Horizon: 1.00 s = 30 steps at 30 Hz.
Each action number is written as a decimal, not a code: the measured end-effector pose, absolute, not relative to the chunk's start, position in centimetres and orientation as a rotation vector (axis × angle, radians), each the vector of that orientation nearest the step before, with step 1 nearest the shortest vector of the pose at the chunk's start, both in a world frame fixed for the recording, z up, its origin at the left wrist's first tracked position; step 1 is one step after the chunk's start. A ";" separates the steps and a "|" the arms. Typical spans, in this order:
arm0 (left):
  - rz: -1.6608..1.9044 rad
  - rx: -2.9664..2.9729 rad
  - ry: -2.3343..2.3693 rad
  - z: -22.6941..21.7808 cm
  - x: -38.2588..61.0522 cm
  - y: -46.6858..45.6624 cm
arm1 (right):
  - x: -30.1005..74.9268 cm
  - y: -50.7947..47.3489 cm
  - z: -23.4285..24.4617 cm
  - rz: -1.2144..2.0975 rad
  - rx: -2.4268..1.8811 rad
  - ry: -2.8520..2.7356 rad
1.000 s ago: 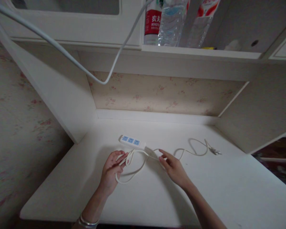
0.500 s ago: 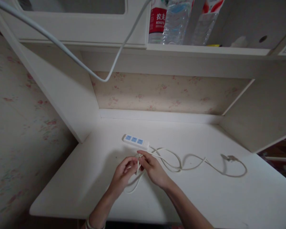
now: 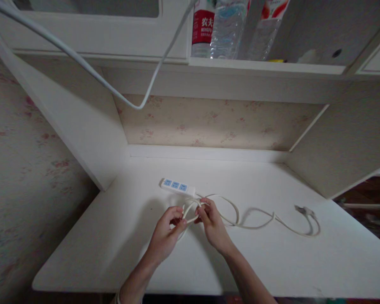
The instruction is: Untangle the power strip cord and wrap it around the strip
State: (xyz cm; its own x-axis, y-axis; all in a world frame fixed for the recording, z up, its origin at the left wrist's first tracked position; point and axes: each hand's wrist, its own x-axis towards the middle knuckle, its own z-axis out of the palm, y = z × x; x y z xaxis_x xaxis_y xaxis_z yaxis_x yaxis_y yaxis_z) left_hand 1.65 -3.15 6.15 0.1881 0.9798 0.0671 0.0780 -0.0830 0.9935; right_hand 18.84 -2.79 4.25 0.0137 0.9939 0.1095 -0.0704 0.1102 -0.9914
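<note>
A white power strip (image 3: 178,187) with three blue sockets lies on the desk, just beyond my hands. Its pale power cord (image 3: 191,202) forms a small loop between my two hands. My left hand (image 3: 167,230) pinches the left side of that loop between thumb and fingers. On the opposite side, my right hand (image 3: 210,217) has its fingers closed on the same cord. From there the cord runs right across the desk in loose bends to its plug (image 3: 304,210). Parts of the loop are hidden behind my fingers.
The white desk (image 3: 139,261) has a panel on each side. Overhead, a shelf (image 3: 266,66) holds several plastic bottles (image 3: 227,31). A thick white cable or arm (image 3: 139,105) hangs across the upper left, close to the camera. Floral wallpaper (image 3: 209,122) covers the wall behind.
My hands have moved apart, my right hand shifting right, and the cord between them has opened into a clear loop. The view has shifted slightly.
</note>
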 end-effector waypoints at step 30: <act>0.152 1.633 0.773 5.7 -2.8 -3.8 | 23.4 -3.1 0.7 0.687 -1.449 -1.357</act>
State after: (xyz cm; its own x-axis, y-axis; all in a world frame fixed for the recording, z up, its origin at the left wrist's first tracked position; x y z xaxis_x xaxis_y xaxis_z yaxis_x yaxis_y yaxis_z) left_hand -2.80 -3.77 5.67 0.7660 0.5574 -0.3203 0.3945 -0.0142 0.9188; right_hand 23.44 -3.07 0.65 0.2105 0.9530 0.2181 0.3888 0.1231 -0.9131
